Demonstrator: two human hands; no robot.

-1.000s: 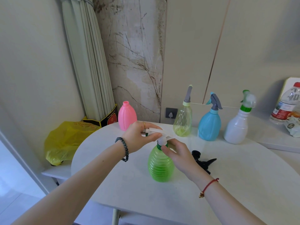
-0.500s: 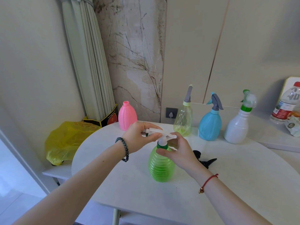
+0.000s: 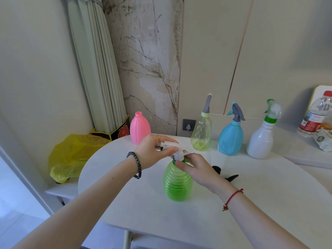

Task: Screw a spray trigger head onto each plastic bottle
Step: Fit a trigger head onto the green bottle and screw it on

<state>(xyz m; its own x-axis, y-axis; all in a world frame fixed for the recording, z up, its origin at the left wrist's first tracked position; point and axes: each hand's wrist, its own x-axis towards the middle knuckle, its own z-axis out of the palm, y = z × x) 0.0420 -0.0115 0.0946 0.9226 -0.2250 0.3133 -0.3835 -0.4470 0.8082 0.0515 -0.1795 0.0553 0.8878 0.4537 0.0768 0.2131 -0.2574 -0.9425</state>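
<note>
White tabletop, rounded at the near edge, set against a pale wall with a marble panel.

Finished: three bottles stand along the back with heads on — the clear yellow bottle, the blue bottle and the white bottle.

In hand: the green bottle stands upright at the middle of the tabletop. My left hand has its grip closed on the white trigger head, which sits on the neck. My right hand pinches the green collar with its fingertips. I judge the threading under way; I cannot tell how tight it is.

Outstanding: the pink bottle at the back left has an open neck. A black head lies loose just behind my right hand, presumably for it.
</note>
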